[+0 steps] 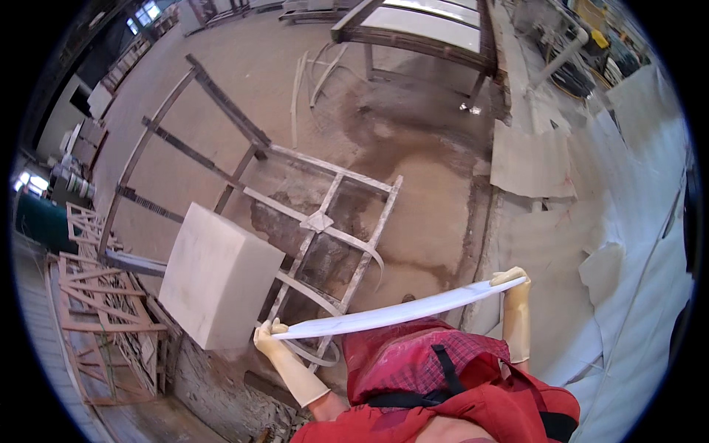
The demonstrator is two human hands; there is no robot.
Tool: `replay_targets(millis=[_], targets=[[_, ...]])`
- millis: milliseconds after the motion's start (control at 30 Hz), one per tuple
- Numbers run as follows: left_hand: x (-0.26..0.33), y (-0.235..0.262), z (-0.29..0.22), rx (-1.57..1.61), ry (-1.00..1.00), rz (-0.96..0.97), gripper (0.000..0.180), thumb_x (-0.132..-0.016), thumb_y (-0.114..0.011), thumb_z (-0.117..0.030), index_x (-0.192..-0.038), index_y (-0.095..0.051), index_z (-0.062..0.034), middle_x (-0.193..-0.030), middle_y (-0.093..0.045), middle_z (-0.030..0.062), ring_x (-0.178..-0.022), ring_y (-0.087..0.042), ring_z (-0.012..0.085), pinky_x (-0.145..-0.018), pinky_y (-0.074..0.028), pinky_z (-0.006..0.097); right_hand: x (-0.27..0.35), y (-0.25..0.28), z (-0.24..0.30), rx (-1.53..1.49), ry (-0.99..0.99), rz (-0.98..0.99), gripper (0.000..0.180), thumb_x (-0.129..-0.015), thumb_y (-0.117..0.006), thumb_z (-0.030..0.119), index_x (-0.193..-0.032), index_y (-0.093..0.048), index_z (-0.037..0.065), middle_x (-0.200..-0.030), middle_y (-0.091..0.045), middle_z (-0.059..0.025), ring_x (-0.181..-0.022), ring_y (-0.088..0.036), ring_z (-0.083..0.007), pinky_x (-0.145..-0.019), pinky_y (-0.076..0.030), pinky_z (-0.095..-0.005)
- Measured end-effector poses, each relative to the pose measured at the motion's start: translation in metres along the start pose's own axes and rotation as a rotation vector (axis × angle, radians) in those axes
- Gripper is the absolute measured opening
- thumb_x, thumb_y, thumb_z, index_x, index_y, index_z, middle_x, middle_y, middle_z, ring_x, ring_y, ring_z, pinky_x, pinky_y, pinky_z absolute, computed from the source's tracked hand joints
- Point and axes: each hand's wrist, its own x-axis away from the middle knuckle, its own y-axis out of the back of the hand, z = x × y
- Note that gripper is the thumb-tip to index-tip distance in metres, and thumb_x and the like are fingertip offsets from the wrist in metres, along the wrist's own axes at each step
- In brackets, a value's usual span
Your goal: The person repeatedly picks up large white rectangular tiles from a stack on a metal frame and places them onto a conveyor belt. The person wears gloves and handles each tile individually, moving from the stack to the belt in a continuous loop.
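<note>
In front of my body I carry a long, thin white slab (391, 313), seen nearly edge-on and tipped up toward the right. My left hand (270, 334), in a cream rubber glove, is closed around its left end. The right end is gripped by my right hand (511, 279), gloved the same way, with fingers over the top edge. Just beyond my left hand, a block-like stack of white slabs (214, 277) rests at the near left of a low metal frame (325, 235). The slab's lower face is hidden.
A dark-framed table (421, 37) with white panels stands at the far right. Curved pale strips (319, 77) lie on the wet, dusty floor. Wooden frames (107, 314) lean at the left. Along the right runs pale sheeting (628, 199), near pipes and cables (569, 74).
</note>
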Motion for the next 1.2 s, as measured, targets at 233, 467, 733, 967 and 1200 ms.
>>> replay_targets(millis=[233,467,733,967,1200], targets=[[0.06,-0.117,0.006,-0.002,-0.031,0.189,0.014,-0.079,-0.054,0.002,-0.071,-0.045,-0.0053,-0.059,-0.04,0.003,-0.044,-0.042,0.0166,-0.096,-0.052,0.053,-0.026,0.07,0.048,-0.021,0.212,-0.168,0.021,-0.078,-0.071,0.008,-0.059,-0.062,0.005,-0.062,-0.067,-0.0117,-0.054,-0.062,-0.0173,-0.047,-0.043,-0.0277],[0.077,-0.229,0.009,-0.05,-0.017,0.271,0.013,-0.08,-0.053,0.0,-0.072,-0.045,-0.0061,-0.055,-0.041,0.0041,-0.043,-0.041,0.0168,-0.095,-0.052,0.054,-0.09,0.094,0.047,-0.091,0.308,-0.14,0.022,-0.074,-0.07,0.005,-0.053,-0.063,0.003,-0.06,-0.065,-0.0117,-0.053,-0.06,-0.0171,-0.048,-0.04,-0.0281],[0.017,-0.36,0.051,-0.135,0.029,0.192,0.006,-0.078,-0.055,-0.003,-0.075,-0.051,-0.0021,-0.056,-0.046,0.0084,-0.044,-0.047,0.0218,-0.09,-0.054,0.053,-0.219,0.032,0.076,-0.031,0.104,-0.294,0.018,-0.078,-0.071,0.009,-0.063,-0.061,0.005,-0.062,-0.064,-0.0092,-0.053,-0.057,-0.0142,-0.05,-0.04,-0.0273],[-0.014,-0.501,0.066,-0.153,0.042,0.167,0.015,-0.076,-0.057,-0.001,-0.066,-0.047,-0.0061,-0.052,-0.046,0.0097,-0.043,-0.047,0.0239,-0.088,-0.056,0.048,-0.365,-0.01,0.117,0.098,0.015,-0.279,0.027,-0.084,-0.074,0.023,-0.066,-0.061,0.007,-0.065,-0.063,-0.005,-0.055,-0.054,-0.0119,-0.053,-0.04,-0.0273],[-0.03,-0.619,0.065,-0.08,0.06,0.194,0.015,-0.079,-0.057,0.0,-0.069,-0.047,-0.0055,-0.054,-0.044,0.0082,-0.044,-0.046,0.0236,-0.085,-0.056,0.048,-0.473,-0.029,0.122,0.066,0.185,-0.247,0.025,-0.087,-0.069,0.016,-0.064,-0.064,0.005,-0.063,-0.066,-0.0086,-0.051,-0.054,-0.0123,-0.047,-0.037,-0.026]])
